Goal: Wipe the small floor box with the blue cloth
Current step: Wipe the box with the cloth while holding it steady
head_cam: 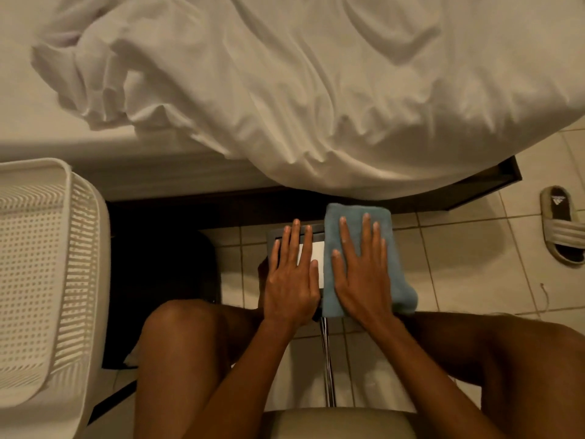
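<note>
Tiled floor beside a bed: the small floor box (311,245) sits between my knees. My left hand (292,277) lies flat and open, steadying it; my right hand (361,270) presses open-palmed on the blue cloth (357,217) covering its right side. I judge wiping underway, left part remaining.

Box (311,248) on the floor before the bed (285,90) — left hand (292,274) on it, cloth (364,258) over its right side under the right hand (361,267).

- White three-stripe brand logo on the dark insole of the slipper (562,228) lying on the floor; lettering beneath too small to read.
</note>
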`<state>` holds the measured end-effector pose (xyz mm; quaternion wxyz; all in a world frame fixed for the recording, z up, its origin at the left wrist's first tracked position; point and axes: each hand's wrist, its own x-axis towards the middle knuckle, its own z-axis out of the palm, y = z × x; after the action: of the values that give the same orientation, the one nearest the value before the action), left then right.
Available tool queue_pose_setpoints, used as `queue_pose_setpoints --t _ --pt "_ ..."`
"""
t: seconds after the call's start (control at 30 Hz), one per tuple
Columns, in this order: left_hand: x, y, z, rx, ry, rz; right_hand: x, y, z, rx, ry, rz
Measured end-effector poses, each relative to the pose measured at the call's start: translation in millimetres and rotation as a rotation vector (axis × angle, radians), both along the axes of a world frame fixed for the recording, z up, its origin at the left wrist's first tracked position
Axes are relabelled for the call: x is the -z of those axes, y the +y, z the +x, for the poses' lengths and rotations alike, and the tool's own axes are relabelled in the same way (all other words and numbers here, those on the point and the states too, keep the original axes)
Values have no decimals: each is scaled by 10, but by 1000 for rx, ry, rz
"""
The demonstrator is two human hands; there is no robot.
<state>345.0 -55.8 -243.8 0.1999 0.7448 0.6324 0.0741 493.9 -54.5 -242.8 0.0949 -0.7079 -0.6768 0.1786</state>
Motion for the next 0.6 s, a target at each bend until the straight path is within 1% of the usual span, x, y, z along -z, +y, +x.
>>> queue_pose_setpoints --t 0.07,0.13,0.17,0.23,0.3,0.37,0.43,0.53,0.6 --pt "-7 -12 6 4 0 -2 -22 84 118 83 21 -25" --pt "-17 -30 2 6 -3 3 2 -126 30 206 -14 -31" --pt "-16 -30 -1 6 -2 5 18 -256 -57 210 -45 -36" --pt "1 -13 0 -4 -9 3 70 -354 -136 120 -57 -39" --pt "3 -2 7 -8 -13 5 55 -152 -23 40 -31 -27" --pt "6 3 15 -5 -10 13 -21 45 78 60 -5 -23" --pt "-8 -13 13 -2 2 14 -70 -5 56 110 36 -2" --pt "-10 -13 9 1 25 11 -125 -71 -1 142 156 30" --pt "0 -9 7 2 25 11 -118 98 58 137 154 34"
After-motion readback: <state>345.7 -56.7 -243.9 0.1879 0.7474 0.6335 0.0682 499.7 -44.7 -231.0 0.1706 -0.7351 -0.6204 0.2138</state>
